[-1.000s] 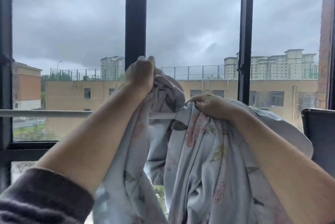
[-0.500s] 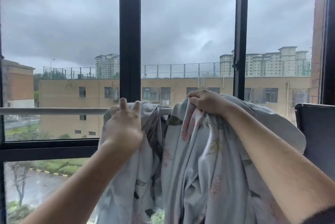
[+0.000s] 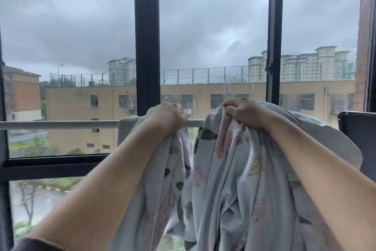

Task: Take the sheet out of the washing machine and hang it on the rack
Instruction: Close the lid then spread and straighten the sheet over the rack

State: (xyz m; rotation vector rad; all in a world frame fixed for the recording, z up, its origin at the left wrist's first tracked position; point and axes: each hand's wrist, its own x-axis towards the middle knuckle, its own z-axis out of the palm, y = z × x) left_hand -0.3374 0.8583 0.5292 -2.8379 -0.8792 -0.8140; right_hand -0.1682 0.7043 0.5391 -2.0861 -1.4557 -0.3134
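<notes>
The pale floral sheet point(image 3: 234, 179) is draped over the white rack rail point(image 3: 61, 125) and hangs down its near side. The left hand point(image 3: 166, 117) clenches bunched fabric at the rail. The right hand point(image 3: 244, 111) grips another fold just above the rail.

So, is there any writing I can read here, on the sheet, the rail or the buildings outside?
None can be read.
The sheet bears only a printed leaf and flower pattern.
The rack rail is plain white.
The buildings outside show no sign or lettering that can be made out.
</notes>
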